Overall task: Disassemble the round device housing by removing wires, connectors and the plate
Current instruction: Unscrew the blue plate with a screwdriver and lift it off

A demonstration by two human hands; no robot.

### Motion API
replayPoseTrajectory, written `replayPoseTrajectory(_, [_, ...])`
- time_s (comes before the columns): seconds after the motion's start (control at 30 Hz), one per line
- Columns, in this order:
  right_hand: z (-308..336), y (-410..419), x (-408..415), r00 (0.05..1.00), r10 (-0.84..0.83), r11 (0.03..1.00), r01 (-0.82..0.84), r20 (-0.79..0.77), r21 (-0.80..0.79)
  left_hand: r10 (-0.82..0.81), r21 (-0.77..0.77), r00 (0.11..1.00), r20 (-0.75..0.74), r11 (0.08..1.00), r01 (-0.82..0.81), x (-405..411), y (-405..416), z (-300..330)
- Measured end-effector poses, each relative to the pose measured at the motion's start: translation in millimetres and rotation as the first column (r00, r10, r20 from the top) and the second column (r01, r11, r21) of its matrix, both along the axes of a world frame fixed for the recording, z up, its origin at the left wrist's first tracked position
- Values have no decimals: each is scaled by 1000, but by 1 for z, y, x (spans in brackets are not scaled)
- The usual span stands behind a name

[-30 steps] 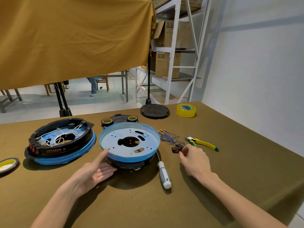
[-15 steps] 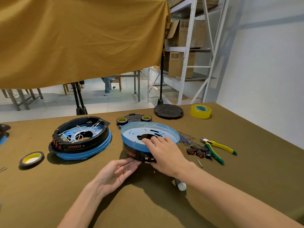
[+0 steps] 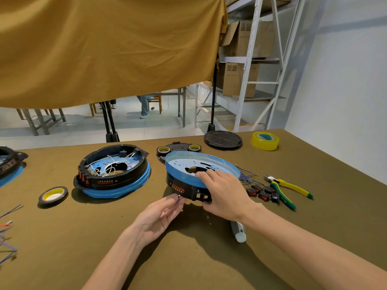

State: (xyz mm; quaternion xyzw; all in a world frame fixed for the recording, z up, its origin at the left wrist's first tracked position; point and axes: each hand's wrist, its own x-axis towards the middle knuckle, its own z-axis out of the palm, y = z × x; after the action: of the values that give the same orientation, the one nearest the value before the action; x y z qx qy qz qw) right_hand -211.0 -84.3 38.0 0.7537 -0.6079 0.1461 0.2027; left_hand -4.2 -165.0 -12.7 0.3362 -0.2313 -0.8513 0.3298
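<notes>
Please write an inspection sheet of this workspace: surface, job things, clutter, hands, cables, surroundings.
Surface: olive cloth-covered table.
Job's things: round black housing with blue-rimmed plate, tilted; second wired black housing to its left.
Clutter: yellow-green pliers, yellow tape roll, black tape roll, white-handled screwdriver.
Hands: right hand grips the housing; left hand fingers touch its lower edge.
Cables: loose blue wires, red-black switches.
Surroundings: mustard curtain, white shelving.

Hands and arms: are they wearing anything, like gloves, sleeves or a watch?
No. The left hand and right hand are bare, with no gloves, rings or watch showing. Both forearms are bare too, right to the edge of the picture, so no sleeves can be seen.
</notes>
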Motion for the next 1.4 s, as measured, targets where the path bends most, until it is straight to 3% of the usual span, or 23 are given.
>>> replayPoseTrajectory(0.17, [2, -1, -1, 999, 9, 1000, -9, 40, -4, 41, -69, 999, 36, 997, -38, -2, 0, 3])
replayPoseTrajectory(0.27, [2, 0, -1, 999, 7, 1000, -7, 35, -10, 125, -285, 975, 182, 956, -70, 2, -1, 4])
replayPoseTrajectory(0.37, [-2, 2, -1, 1000, 6, 1000, -6, 30, -1, 369, -569, 857, 359, 815, -112, 8, -4, 3])
replayPoseTrajectory(0.5, [-21, 5, 6, 996, 36, 999, -34, -80, 25, 591, -782, 791, 156, 564, -267, 7, 1, 10])
replayPoseTrajectory(0.63, [-34, 3, 14, 990, 58, 994, -45, -126, 102, 616, -921, 784, 75, 344, -183, -7, 22, 7])
replayPoseTrajectory(0.67, [-33, 4, 15, 994, 73, 988, -60, -87, 140, 608, -945, 788, 95, 304, -120, -10, 25, 5])
replayPoseTrajectory(0.73, [-29, 9, 15, 979, 64, 965, -110, 194, 237, 614, -976, 776, 144, 217, 10, -13, 30, -1])
replayPoseTrajectory(0.8, [-22, 14, 15, 833, 20, 966, -160, 553, 205, 649, -982, 740, 176, 164, 90, -14, 33, -3])
replayPoseTrajectory(0.87, [-14, 17, 19, 656, 2, 976, -166, 755, 141, 667, -983, 723, 180, 144, 111, -16, 35, -1])
replayPoseTrajectory(0.97, [-7, 17, 24, 452, -23, 967, -217, 892, 135, 654, -988, 741, 154, 111, 108, -19, 37, -2])
replayPoseTrajectory(1.13, [-8, 23, 19, 331, 1, 965, -247, 944, 85, 643, -996, 760, 92, 57, 72, -23, 42, 0])
replayPoseTrajectory(1.27, [-14, 31, 5, 478, 54, 992, -123, 877, 5, 649, -986, 751, 124, -5, 168, -32, 42, -3])
replayPoseTrajectory(1.4, [-30, 53, -48, 659, -129, 965, 256, 741, -59, 666, -913, 702, 252, -78, 401, -30, 35, -15])
